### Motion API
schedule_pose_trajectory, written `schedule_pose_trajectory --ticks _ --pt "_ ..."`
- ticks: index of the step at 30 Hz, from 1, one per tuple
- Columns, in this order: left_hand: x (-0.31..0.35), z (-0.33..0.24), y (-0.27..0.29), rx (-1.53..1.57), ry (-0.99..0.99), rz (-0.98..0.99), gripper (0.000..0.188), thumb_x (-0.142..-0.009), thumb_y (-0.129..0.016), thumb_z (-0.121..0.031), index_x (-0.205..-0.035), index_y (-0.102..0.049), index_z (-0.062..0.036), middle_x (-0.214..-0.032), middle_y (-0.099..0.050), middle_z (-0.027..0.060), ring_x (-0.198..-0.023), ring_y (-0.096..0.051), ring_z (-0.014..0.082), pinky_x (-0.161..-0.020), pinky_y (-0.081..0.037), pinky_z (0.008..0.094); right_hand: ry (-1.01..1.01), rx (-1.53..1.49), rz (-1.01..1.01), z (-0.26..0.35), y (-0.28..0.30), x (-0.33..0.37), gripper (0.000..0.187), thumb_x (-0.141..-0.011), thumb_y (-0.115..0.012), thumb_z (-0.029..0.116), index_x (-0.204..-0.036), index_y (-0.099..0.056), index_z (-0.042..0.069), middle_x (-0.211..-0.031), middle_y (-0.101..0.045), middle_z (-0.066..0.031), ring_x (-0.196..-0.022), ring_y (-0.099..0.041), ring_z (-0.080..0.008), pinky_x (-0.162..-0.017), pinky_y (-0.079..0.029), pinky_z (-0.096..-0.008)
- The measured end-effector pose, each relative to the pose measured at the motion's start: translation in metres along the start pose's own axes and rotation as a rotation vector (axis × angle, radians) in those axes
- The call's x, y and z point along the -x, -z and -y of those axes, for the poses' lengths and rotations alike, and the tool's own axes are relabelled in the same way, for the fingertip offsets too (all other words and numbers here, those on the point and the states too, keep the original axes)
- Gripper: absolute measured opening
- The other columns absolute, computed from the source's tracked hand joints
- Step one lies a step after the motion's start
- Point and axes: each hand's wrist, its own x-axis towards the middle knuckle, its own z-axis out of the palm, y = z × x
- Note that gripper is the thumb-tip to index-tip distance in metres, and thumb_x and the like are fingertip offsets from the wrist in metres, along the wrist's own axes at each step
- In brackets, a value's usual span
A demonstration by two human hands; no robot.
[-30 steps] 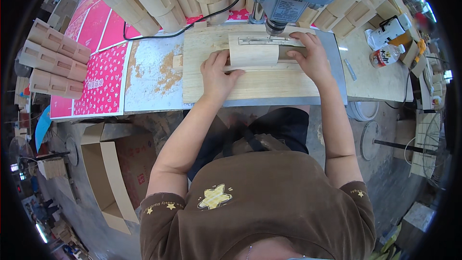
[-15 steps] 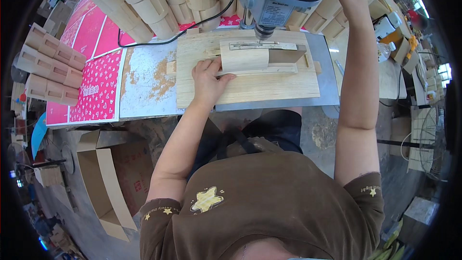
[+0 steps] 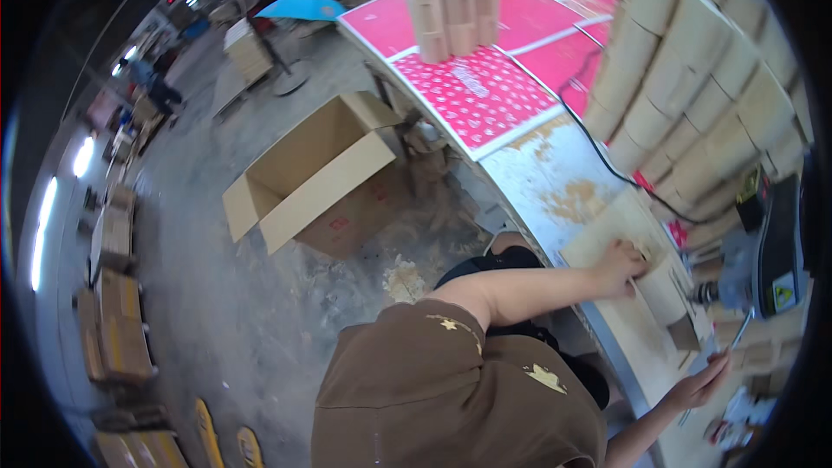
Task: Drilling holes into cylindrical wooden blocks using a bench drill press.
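Observation:
My left hand is closed on the end of a pale, rounded wooden piece, its fingers bent over the edge. The piece lies on a wooden board on the table, and its far end shows a dark opening. Beside it, the chuck of a drill press points at its slotted side. My right hand is closed around a thin metal rod, near the table's right part. The rod sticks out past the fingers; its lower part is partly hidden.
Tall stacks of wooden pieces stand behind the drill press, and more at the far end of the pink-covered table. A black cable crosses the tabletop. An opened cardboard box sits on the floor, left of the table.
My view has swung left, bringing in more floor and the box. My right hand has come down from the drill press and now holds the rod. My left hand stays on the wooden piece.

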Motion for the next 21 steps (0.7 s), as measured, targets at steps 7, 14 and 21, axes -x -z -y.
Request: schedule_pose_trajectory --ticks 7,14,21 --pt "-0.002 -0.005 0.017 -0.011 0.002 -0.040 0.059 -0.043 -0.082 -0.033 -0.095 -0.064 -0.0130 -0.081 -0.055 0.0008 -0.089 -0.050 0.0234 -0.082 -0.032 0.0413 0.088 -0.116 0.074 -0.012 -0.035 0.016 0.029 -0.099 -0.038 0.012 -0.118 -0.050 -0.006 -0.109 -0.055 -0.0138 -0.096 -0.055 -0.0203 -0.088 -0.044 -0.0301" --pt "-0.006 -0.010 0.007 0.091 -0.088 -0.107 0.042 -0.039 -0.076 -0.022 -0.076 -0.062 -0.0087 -0.074 -0.058 0.0058 -0.080 -0.055 0.0284 -0.073 -0.037 0.0444 -0.142 -0.101 -0.020 0.006 0.038 -0.073 0.028 -0.097 -0.043 0.017 -0.110 -0.059 -0.002 -0.079 -0.054 -0.0003 -0.064 -0.043 -0.0075 -0.054 -0.035 -0.0216" --pt "-0.016 -0.022 0.007 0.027 -0.105 0.035 0.047 -0.050 -0.080 -0.029 -0.090 -0.066 -0.0086 -0.074 -0.061 0.0079 -0.074 -0.058 0.0288 -0.071 -0.041 0.0422 0.519 0.476 0.189 -0.012 -0.016 -0.232 0.027 -0.091 -0.046 0.020 -0.100 -0.062 0.000 -0.081 -0.064 -0.0101 -0.074 -0.060 -0.0220 -0.066 -0.045 -0.0333"
